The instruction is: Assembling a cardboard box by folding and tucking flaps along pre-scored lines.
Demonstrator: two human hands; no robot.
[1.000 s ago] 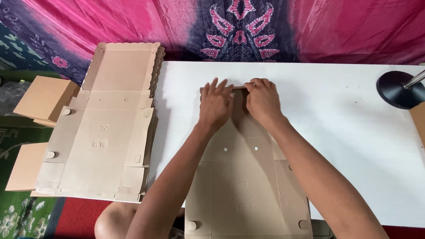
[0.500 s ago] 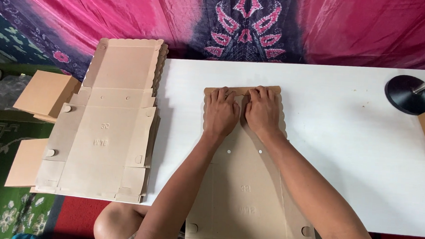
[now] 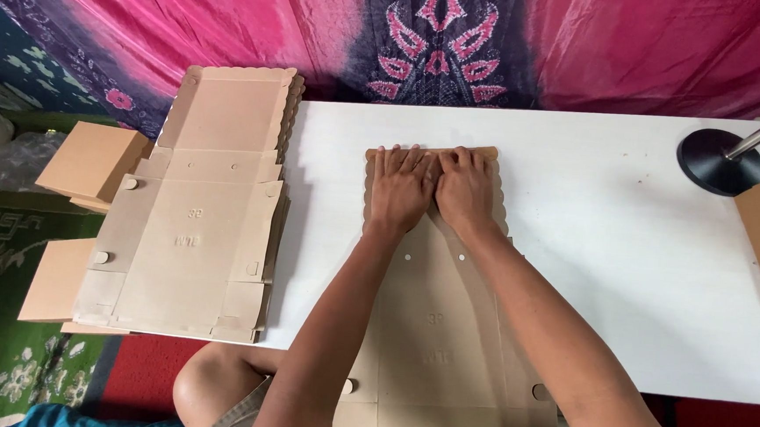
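left hand [image 3: 399,191] and right hand [image 3: 465,192] lie flat, side by side, on the folded flap of the cardboard sheet [image 3: 434,331] mid-table [image 3: 589,253]; even pressure along the fold keeps the crease straight.

Flat brown die-cut cardboard box blank [image 3: 443,332], scalloped far edge apparently folded, on white table [image 3: 624,255].

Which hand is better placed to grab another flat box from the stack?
Left, probably. The left hand presses the cardboard sheet nearer the stack of flat boxes; the right hand lies farther away.
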